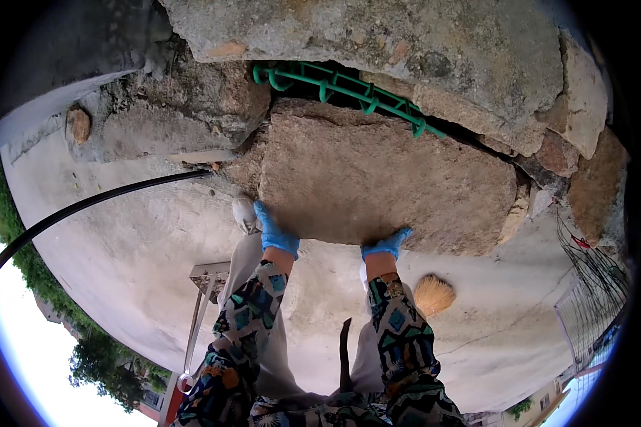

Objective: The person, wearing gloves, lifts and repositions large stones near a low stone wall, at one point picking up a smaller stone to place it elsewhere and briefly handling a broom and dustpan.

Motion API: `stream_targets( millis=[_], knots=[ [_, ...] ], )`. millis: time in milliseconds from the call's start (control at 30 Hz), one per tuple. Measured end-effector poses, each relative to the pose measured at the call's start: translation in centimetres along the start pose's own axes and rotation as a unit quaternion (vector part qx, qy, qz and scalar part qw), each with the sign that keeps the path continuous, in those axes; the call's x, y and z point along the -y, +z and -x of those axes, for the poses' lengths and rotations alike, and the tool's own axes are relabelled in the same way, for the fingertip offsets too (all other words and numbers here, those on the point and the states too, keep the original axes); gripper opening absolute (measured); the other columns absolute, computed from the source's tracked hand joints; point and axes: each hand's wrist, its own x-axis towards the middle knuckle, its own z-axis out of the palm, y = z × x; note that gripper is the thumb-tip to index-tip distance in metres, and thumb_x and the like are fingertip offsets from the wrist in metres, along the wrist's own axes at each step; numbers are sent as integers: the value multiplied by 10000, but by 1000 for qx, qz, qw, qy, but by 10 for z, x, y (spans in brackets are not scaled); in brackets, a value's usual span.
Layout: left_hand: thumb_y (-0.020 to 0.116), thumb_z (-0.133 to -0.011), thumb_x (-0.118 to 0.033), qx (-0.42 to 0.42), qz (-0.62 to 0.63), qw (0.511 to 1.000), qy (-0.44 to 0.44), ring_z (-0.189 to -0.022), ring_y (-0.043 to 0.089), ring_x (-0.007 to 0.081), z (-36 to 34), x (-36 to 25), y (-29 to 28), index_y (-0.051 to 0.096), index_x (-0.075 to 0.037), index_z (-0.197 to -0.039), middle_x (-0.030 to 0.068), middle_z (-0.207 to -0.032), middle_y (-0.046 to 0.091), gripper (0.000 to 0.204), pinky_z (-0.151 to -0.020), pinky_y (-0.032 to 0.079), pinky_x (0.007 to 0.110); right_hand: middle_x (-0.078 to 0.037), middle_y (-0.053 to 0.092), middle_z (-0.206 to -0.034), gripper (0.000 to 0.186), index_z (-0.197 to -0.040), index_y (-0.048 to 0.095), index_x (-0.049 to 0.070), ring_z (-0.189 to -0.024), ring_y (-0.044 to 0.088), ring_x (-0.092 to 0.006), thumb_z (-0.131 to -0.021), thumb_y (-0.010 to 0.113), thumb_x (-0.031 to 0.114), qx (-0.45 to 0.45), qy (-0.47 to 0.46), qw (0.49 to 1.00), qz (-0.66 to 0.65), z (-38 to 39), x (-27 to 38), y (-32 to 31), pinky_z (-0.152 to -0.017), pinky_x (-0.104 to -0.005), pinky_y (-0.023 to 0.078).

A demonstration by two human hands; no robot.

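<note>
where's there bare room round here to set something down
Two patches look bare: the face of the stone slab, between the green rack and the left hand and right hand; and the concrete floor, between the bristle brush and wire mesh. It is crowded along the slab's far edge, where the rack sits.

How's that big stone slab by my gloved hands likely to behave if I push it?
The stone slab looks broad and solid, so it's probably heavy and stiff. Its rough, grainy face should give the blue gloves fair grip. Its flat, blocky shape suggests it would scrape rather than roll.
</note>
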Motion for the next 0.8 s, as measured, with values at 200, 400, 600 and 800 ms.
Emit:
stream_targets(
  millis=[200, 400, 600, 800],
  knots=[
    [361, -697, -660, -35, -59, 998, 14, -1137, 305, 282, 12, 7, 19, 339, -171, -1229, 59, -1272, 318, 723, -944, 256, 420, -28, 286, -1302, 723, -1250, 316, 167, -1192, 244, -264, -719, 306, 658, -16, 23, 999, -27, -11, 5, -11, -977, -429, 181],
    [301, -686, -696, -18, -79, 997, 14, -1162, 263, 300, 4, -2, 8, 321, -180, -1241, 67, -1308, 261, 759, -963, 212, 439, -14, 297, -1292, 736, -1259, 296, 163, -1186, 241, -237, -711, 338, 652, 5, 25, 998, -59, -10, -2, -4, -981, -408, 180],
    [283, -661, -723, -17, -109, 994, 24, -1197, 198, 304, 0, 5, 5, 267, -171, -1270, 82, -1335, 197, 822, -986, 146, 442, -42, 364, -1246, 746, -1240, 327, 155, -1135, 320, -232, -698, 361, 666, -38, -9, 992, -124, -13, -5, -3, -962, -404, 228],
    [258, -598, -786, -74, -121, 990, -13, -1235, 114, 287, 35, -6, 1, 212, -175, -1291, 80, -1348, 161, 925, -990, 42, 472, -77, 403, -1203, 812, -1221, 331, 98, -1091, 369, -223, -662, 414, 681, -20, 132, 991, -8, -3, 13, -38, -932, -416, 253]
  ],
)
